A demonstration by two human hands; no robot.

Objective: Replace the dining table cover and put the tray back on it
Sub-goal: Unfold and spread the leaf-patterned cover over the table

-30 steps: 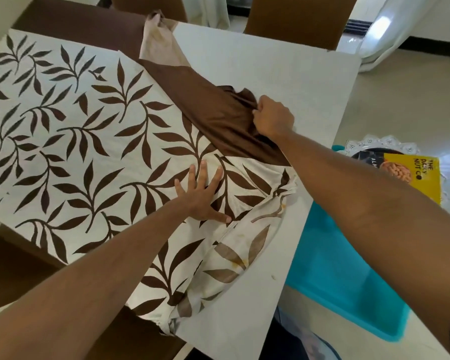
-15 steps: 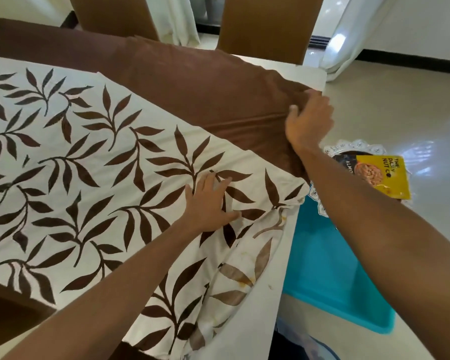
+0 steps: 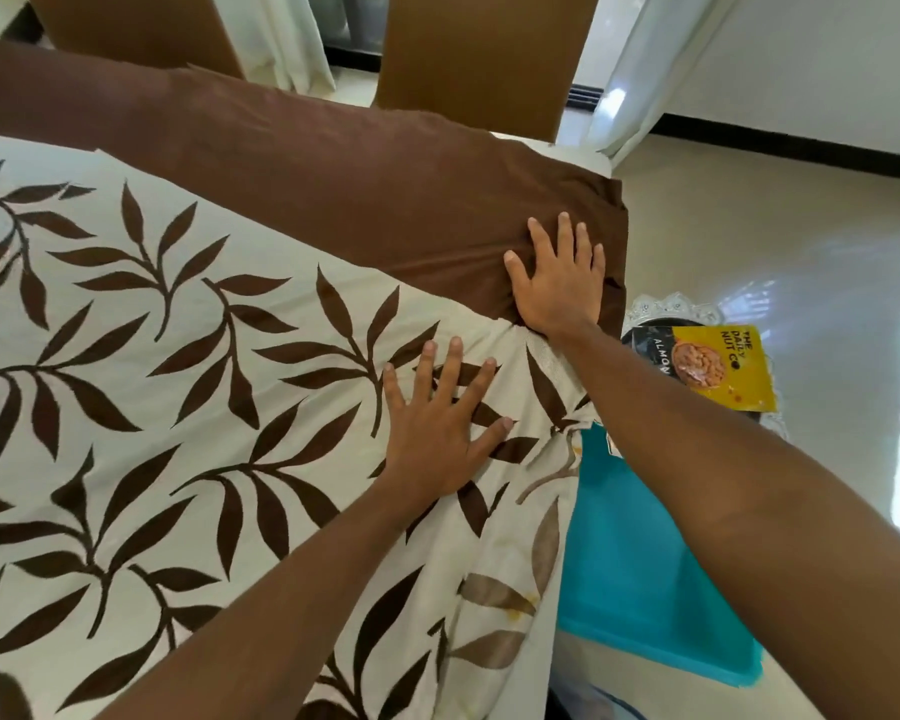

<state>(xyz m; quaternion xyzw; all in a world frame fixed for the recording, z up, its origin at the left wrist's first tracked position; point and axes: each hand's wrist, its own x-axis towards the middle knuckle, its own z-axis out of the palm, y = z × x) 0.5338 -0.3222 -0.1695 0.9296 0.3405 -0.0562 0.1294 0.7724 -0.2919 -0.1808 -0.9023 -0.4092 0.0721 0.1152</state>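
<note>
A cream table cover (image 3: 178,387) printed with brown leaves, with a plain brown border (image 3: 365,184), lies spread over the dining table. My left hand (image 3: 440,428) presses flat on the leaf print near the table's right edge, fingers spread. My right hand (image 3: 559,278) lies flat on the brown border at the far right corner, fingers straight. The cover's edge hangs over the right side of the table. A silver-rimmed tray (image 3: 671,311) sits on the floor to the right, carrying a yellow and black nut packet (image 3: 718,366).
A turquoise plastic bin (image 3: 645,579) stands on the floor against the table's right side. Two brown chair backs (image 3: 479,59) stand behind the far edge, with pale curtains (image 3: 640,59) beyond. Glossy floor tiles lie to the right.
My right hand pulled the bunched brown border out to the far right corner, let go and now lies flat on it. The bare tabletop is now covered. My left hand stayed pressing on the print.
</note>
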